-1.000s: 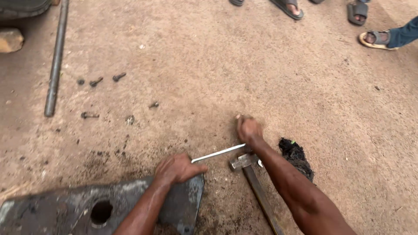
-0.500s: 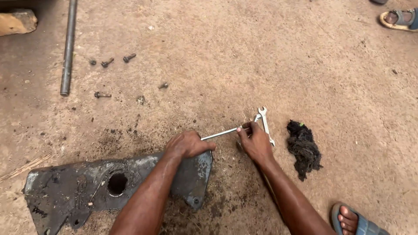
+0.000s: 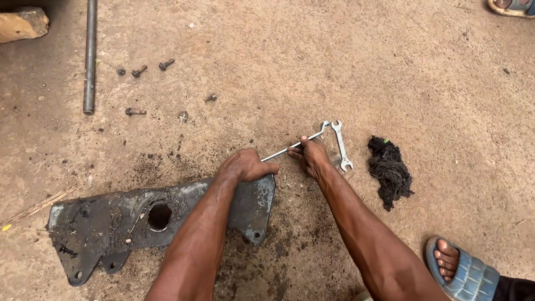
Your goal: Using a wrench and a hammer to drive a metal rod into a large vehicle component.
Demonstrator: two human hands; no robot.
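my left hand (image 3: 245, 165) is pressed down on the top right corner of the dark steel bracket plate (image 3: 111, 223) — fingers curled over its upper edge, grip closed on the plate and the near end of the long wrench (image 3: 294, 146). can't tell exactly how that wrench end sits under the fingers. plate lies flat on the dirt floor (image 3: 390, 67), round hole (image 3: 160, 216) near its middle, small lug holes along the bottom edge.

my right hand (image 3: 311, 158) is just beside the left, fingers closed round the shaft of the long wrench about midway. the shaft runs up and to the right from the plate corner, its open-end head (image 3: 324, 127) free beyond my fingers.

second open-end spanner (image 3: 340, 146) lies loose on the floor just right of my right hand, its top jaw almost touching the long wrench head; neither hand is on it.

black oily rag (image 3: 390, 170) further right, apart from the spanner. my foot in a blue sandal (image 3: 462, 270) at bottom right.

upper left — loose bolts (image 3: 149, 67) scattered on the floor, one more bolt (image 3: 135, 111) near a steel pipe (image 3: 89, 56) lying straight up the frame. block of stone (image 3: 22, 23) in the top left corner. another person's sandalled foot (image 3: 512, 5) at the top right edge.
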